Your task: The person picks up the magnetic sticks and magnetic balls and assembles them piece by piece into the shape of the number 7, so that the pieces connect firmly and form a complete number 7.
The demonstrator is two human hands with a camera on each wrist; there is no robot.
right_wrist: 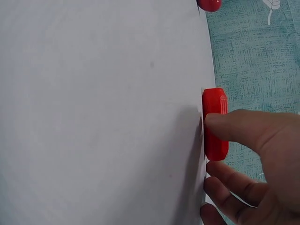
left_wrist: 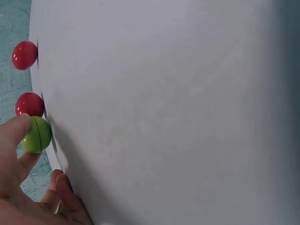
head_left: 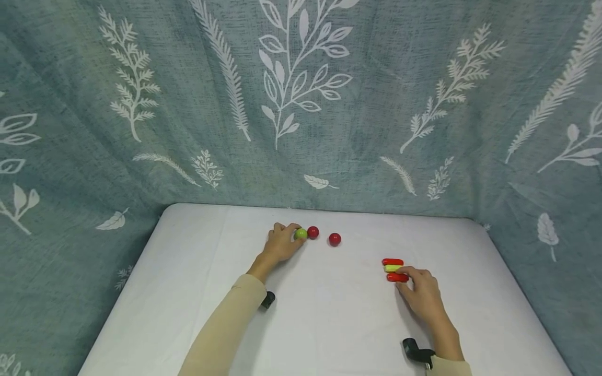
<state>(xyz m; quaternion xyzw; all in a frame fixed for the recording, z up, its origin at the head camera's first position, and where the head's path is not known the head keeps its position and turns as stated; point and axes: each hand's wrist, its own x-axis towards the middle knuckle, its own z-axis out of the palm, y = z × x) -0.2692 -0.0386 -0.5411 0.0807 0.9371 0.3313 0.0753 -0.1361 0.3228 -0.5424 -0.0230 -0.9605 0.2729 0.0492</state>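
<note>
My left hand [head_left: 281, 244] is at the far side of the table, thumb and forefinger pinching a small green ball [left_wrist: 36, 136] with a dark seam. Right beside that ball is a glossy red ball [head_left: 313, 232]; a second red ball [head_left: 335, 239] lies a little farther right. Over on the right, three short oblong pieces lie side by side: a far red piece [head_left: 392, 261], a yellow-green piece [head_left: 391, 268] and a near red piece [right_wrist: 216, 140]. My right hand [head_left: 421, 294] holds the near red piece between thumb and forefinger, its forefinger tip at the yellow-green piece.
A white cloth covers the table [head_left: 329, 324]. Behind it and along the sides hangs a teal curtain [head_left: 357, 130] with white leaf prints. Black wrist devices show at the left cuff [head_left: 268, 300] and the right cuff [head_left: 416, 351].
</note>
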